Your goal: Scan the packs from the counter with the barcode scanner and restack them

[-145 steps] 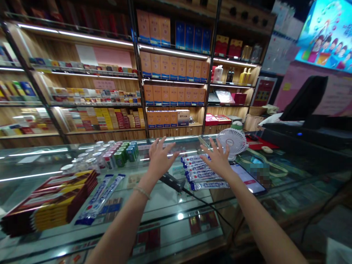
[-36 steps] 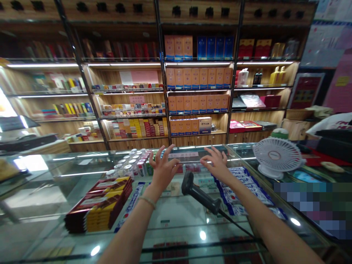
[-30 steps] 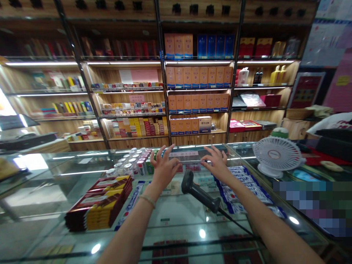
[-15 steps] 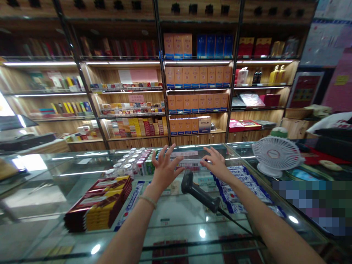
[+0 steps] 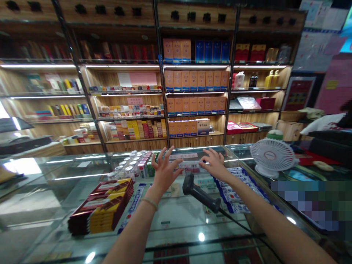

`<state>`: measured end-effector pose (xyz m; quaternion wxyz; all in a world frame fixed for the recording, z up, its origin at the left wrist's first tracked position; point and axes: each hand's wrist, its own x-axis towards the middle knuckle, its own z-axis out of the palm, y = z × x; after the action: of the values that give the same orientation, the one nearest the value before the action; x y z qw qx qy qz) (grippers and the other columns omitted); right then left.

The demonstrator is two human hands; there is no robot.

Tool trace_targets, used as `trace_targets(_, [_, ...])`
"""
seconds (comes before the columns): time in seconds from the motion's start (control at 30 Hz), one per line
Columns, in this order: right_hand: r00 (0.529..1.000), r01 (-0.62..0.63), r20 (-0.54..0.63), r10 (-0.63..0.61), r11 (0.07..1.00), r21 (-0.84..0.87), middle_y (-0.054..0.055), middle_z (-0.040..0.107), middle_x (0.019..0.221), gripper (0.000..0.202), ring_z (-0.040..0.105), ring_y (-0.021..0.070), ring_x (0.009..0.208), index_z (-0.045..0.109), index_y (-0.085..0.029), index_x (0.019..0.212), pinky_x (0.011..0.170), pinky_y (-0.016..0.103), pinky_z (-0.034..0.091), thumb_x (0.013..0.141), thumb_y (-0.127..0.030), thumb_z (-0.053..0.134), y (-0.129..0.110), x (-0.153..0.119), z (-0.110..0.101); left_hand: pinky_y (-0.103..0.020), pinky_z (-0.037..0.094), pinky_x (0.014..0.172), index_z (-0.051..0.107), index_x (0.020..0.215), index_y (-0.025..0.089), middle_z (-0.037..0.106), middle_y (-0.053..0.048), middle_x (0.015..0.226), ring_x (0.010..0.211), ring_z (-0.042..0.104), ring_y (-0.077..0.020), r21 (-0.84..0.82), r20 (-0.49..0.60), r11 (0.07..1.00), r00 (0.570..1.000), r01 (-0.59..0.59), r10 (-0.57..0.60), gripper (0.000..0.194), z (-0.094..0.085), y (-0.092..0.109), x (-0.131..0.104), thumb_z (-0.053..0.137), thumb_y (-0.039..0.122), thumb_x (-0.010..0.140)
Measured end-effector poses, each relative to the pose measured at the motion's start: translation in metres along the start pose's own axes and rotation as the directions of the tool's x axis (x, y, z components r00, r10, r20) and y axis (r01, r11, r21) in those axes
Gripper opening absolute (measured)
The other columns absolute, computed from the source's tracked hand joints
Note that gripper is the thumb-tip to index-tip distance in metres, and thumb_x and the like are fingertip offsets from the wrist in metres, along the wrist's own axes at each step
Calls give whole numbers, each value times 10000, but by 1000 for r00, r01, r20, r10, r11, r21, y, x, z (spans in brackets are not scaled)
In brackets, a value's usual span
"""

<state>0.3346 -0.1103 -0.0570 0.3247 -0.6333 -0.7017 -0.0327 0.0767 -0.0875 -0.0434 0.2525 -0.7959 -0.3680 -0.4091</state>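
Note:
My left hand (image 5: pixel 164 169), with a band at the wrist, is raised over the glass counter (image 5: pixel 176 212), fingers spread and holding nothing. My right hand (image 5: pixel 213 164) hovers to its right, fingers apart, also holding nothing. Between and below them a dark barcode scanner (image 5: pixel 200 193) lies on the glass, its cable running to the lower right. Stacked chocolate-like packets (image 5: pixel 101 205) in maroon and yellow sit left of my left forearm, beside a blue-and-white packet (image 5: pixel 132 207). More blue-and-white packets (image 5: pixel 236 190) lie partly under my right forearm.
Rows of small jars and tubes (image 5: pixel 134 165) stand behind the packets. A white fan (image 5: pixel 272 156) is on the right part of the counter. Shelves with orange boxes (image 5: pixel 196 80) line the back wall. At the right edge a person's white sleeve (image 5: pixel 324 123) shows.
The camera view has shifted slightly, and more of the person at the right edge shows. Both my hands keep nearly the same spread pose over the counter.

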Motion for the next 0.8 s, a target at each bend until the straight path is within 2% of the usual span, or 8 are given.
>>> trace_targets(0.07, [1000,-4,22,5,999,-41,17,464,1598,289,258,298,1537,738,-330,1058,1191,669,145,985,-489,508,-6,0,-5,-628,70,1222,765,1039,382,450,-41,1594,1478,339,-362,-3,-1,1000,1000,19,-19,270,0,-2,0,823,426,779])
trace_targets(0.13, [999,-22,23,24,996,-86,37,434,1617,355,254,302,1537,672,-336,1249,1199,667,138,989,-503,498,-13,-1,-11,-630,67,1220,766,1045,382,452,-39,1593,1480,334,-364,-7,0,999,999,39,-39,274,0,-4,-1,822,423,780])
trace_targets(0.23, [999,-42,0,43,985,-168,93,353,1659,594,222,312,1550,444,-284,1519,1213,652,136,982,-533,496,-24,-5,-18,-635,53,1217,767,1054,379,431,-39,1607,1490,314,-367,-15,1,997,997,77,-77,274,1,-8,-2,812,431,789])
trace_targets(0.3, [999,-47,-10,46,975,-216,114,308,1677,684,187,320,1563,351,-251,1577,1217,646,137,979,-556,484,-33,-11,-22,-638,47,1215,768,1055,370,415,-46,1617,1490,310,-372,-19,4,994,994,106,-106,269,1,-10,-3,802,437,796])
trace_targets(0.43, [998,-61,-8,61,961,-269,121,285,1685,743,167,335,1570,345,-244,1581,1219,651,131,953,-614,490,-52,-34,-20,-644,50,1211,768,1059,359,404,-53,1623,1491,305,-379,-27,12,988,989,150,-150,253,2,-12,-4,783,422,815])
trace_targets(0.63, [996,-34,67,56,955,-294,183,310,1663,812,177,390,1563,474,-185,1487,1208,664,151,857,-683,602,-67,-78,9,-648,54,1217,766,1054,360,419,-56,1607,1500,289,-371,-50,20,985,986,167,-166,264,5,-16,-6,806,373,794])
trace_targets(0.8, [996,-45,62,69,942,-334,217,324,1649,736,199,415,1553,578,-163,1362,1201,676,154,831,-667,656,-73,-91,25,-645,54,1220,763,1070,362,411,-54,1610,1499,289,-362,-61,24,984,986,168,-166,270,5,-17,-8,801,366,803])
